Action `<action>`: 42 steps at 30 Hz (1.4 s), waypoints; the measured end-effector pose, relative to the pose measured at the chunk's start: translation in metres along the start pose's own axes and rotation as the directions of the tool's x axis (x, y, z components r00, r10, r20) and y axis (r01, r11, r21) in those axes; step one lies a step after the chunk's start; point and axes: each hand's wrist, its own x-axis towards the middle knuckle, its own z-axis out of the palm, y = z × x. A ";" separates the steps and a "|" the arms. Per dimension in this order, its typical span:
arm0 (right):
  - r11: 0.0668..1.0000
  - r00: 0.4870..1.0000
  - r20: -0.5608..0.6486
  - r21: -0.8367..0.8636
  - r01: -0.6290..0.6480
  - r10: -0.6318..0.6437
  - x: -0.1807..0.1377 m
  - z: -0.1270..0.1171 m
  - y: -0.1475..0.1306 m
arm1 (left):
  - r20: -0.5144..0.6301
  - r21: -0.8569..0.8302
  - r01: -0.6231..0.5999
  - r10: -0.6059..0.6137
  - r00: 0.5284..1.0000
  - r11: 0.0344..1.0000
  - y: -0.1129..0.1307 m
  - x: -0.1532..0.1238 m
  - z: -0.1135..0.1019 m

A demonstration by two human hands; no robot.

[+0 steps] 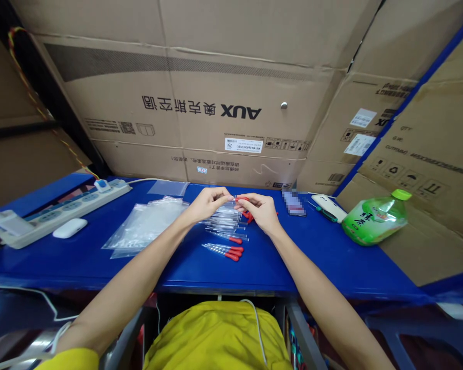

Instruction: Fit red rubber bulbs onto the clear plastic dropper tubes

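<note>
between left hand (pixel 213 202), pinching, and right hand (pixel 260 209), gripping it, sits a red bulb (pixel 242 199).

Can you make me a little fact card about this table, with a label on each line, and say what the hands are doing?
Surface: blue table
Right hand: right hand holds a red bulb
Left hand: left hand has its fingertips close by; grip unclear
Below the hands: pile of thin see-through tubes
Nearer the person: droppers with red tops
Left side: plastic bags, power strip
Right side: green bottle
Behind: cardboard with upside-down "AUX"
</note>
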 end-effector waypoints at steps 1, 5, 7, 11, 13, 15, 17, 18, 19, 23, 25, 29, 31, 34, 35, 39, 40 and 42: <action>1.000 1.000 -0.006 0.002 0.001 -0.001 0.000 0.000 0.000 | -0.003 0.004 -0.001 0.001 1.000 1.000 0.000 0.000 0.000; 1.000 1.000 -0.007 -0.013 0.000 0.000 0.001 -0.001 0.001 | -0.020 0.030 -0.015 0.016 1.000 0.999 -0.002 0.001 0.001; 1.000 1.000 0.005 -0.025 -0.004 0.004 0.002 -0.003 0.000 | -0.035 0.043 -0.032 0.033 0.999 0.999 -0.002 0.002 0.000; 1.000 1.000 0.010 -0.024 -0.016 0.017 0.004 -0.006 -0.002 | -0.105 0.035 -0.069 0.073 0.992 0.997 0.001 0.002 0.000; 1.000 1.000 0.006 -0.015 -0.012 0.012 0.004 -0.008 -0.004 | -0.118 0.028 -0.070 0.073 0.990 0.997 0.002 0.002 -0.001; 1.000 1.000 0.003 -0.006 -0.003 0.003 0.005 -0.009 -0.005 | -0.111 0.003 -0.045 0.045 0.993 0.999 0.002 0.002 -0.002; 1.000 1.000 -0.013 0.009 0.002 -0.002 0.005 -0.009 -0.006 | -0.122 -0.103 -0.013 0.000 0.993 0.995 0.003 0.003 -0.002; 1.000 1.000 -0.027 0.020 0.003 -0.003 0.005 -0.008 -0.006 | -0.137 -0.202 0.000 -0.028 0.990 0.979 0.003 0.003 -0.002; 0.999 0.999 -0.043 0.031 0.004 -0.003 0.005 -0.008 -0.006 | -0.149 -0.322 0.011 -0.062 0.987 0.947 0.003 0.004 -0.001; 0.997 0.994 -0.112 0.073 0.017 -0.009 0.005 -0.005 -0.003 | -0.079 -0.704 0.073 -0.180 0.980 0.706 0.007 0.006 0.007; 0.997 0.988 -0.151 0.072 0.035 -0.024 0.005 -0.003 -0.001 | -0.022 -0.776 0.115 -0.209 0.978 0.621 0.012 0.006 0.013; 0.997 0.984 -0.172 0.057 0.047 -0.037 0.005 0.000 0.002 | 0.008 -0.845 0.143 -0.254 0.967 0.516 0.021 0.004 0.023; 0.997 0.989 -0.144 0.064 0.038 -0.028 0.004 0.002 0.003 | -0.005 -0.863 0.132 -0.269 0.963 0.488 0.025 0.003 0.025; 0.997 0.996 -0.088 0.074 0.026 -0.020 0.003 0.006 0.003 | -0.014 -0.890 0.107 -0.261 0.965 0.443 0.028 0.001 0.023; 0.997 0.997 -0.074 0.074 0.023 -0.018 0.002 0.007 0.003 | -0.018 -0.897 0.097 -0.255 0.967 0.431 0.028 0.001 0.022; 0.998 0.999 -0.042 0.069 0.013 -0.010 0.000 0.010 0.001 | -0.062 -0.906 0.042 -0.230 0.971 0.422 0.029 0.000 0.019; 0.997 0.999 -0.034 0.074 0.014 -0.012 -0.001 0.010 0.001 | -0.075 -0.912 0.025 -0.225 0.971 0.410 0.029 0.000 0.019; 0.996 1.000 -0.021 0.091 0.017 -0.015 -0.002 0.012 0.002 | -0.088 -0.932 0.005 -0.240 0.967 0.362 0.030 0.000 0.019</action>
